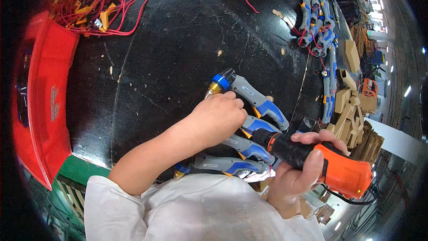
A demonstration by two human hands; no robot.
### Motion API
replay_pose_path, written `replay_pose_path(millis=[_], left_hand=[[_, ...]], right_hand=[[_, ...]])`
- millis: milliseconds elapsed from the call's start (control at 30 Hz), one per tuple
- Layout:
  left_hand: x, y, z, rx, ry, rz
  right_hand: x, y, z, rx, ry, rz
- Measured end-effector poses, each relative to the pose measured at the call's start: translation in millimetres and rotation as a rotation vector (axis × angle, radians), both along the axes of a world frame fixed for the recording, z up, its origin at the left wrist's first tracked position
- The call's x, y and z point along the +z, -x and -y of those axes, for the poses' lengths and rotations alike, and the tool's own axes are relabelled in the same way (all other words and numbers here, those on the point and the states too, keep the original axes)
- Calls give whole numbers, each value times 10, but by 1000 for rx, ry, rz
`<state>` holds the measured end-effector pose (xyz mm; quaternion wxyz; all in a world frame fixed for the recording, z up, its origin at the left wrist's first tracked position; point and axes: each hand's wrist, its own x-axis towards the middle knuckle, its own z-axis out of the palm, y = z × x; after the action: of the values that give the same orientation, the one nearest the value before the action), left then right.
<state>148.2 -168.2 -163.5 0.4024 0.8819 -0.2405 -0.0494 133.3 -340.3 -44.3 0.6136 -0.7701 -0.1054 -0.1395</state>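
Note:
My right hand (298, 169) is wrapped round an orange-and-black electric screwdriver (345, 169). Its black nose points left, toward the torch handle at my left hand. Fingers curled, my left hand (220, 114) grips a grey-and-blue torch (263, 125) with an orange trigger; the hand hides the torch's head. Just beyond lies a similar torch (261, 100), its black neck, blue ring and brass tip showing past my knuckles. Nearer my body, two more lie alongside, a third torch (247, 146) and a fourth torch (223, 165). The screwdriver's tip is hidden or too small to make out.
A red plastic bin (51, 93) stands at the left edge of the black tabletop (165, 40). Red wires with orange triggers (104, 4) are heaped at the far left. Several more torches (316, 18) lie at the far right. Cardboard pieces (352, 116) sit beyond the right edge.

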Motion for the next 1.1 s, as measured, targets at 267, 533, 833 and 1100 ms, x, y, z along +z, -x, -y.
replay_pose_path(millis=[267,533,833,1100], left_hand=[[-11,-9,3,-8,9,12],[-27,-7,20,-6,37,36],[-36,5,20,-15,-10,42],[-26,0,0,-15,13,29]], right_hand=[[-68,-65,91,444,-78,112],[-1,-297,227,820,-73,122],[-79,-33,27,203,-76,120],[-10,15,20,200,-140,69]])
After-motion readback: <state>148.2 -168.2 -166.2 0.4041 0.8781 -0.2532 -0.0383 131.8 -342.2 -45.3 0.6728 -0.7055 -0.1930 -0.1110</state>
